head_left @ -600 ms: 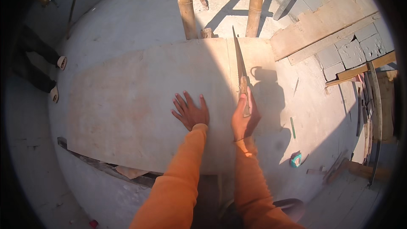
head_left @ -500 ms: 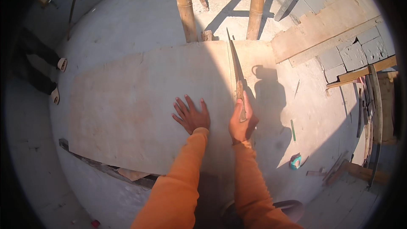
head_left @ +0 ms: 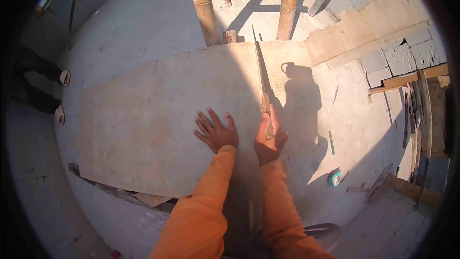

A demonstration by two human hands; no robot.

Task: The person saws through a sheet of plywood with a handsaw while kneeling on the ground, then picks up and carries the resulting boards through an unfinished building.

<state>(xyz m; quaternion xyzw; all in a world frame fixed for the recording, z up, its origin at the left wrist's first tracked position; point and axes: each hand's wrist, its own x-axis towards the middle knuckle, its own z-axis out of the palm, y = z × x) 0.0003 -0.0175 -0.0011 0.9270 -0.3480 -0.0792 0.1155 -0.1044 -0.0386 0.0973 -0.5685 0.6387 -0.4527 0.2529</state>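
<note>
A wide plywood sheet [head_left: 129, 110] lies low over the floor in front of me. My left hand [head_left: 218, 130] rests on it palm down, fingers spread. To its right, my right hand [head_left: 270, 136] is wrapped round the wooden handle of a handsaw [head_left: 260, 74]. The blade points away from me, toward the sheet's far edge, and appears narrow from above. It lies along the right part of the sheet, where sunlight meets shade. Whether its teeth are in the wood, I cannot tell.
Two bamboo posts [head_left: 203, 7] stand just past the sheet. Right of it lie a green pencil-like stick [head_left: 331, 142] and a teal tape measure [head_left: 334, 177]. Grey blocks [head_left: 400, 60] and timber pieces [head_left: 407, 191] are at the right. Another person's legs [head_left: 40, 84] show at far left.
The handsaw and my right hand have shifted slightly left and away from me. My left hand stays pressed on the sheet. The view has tilted a little.
</note>
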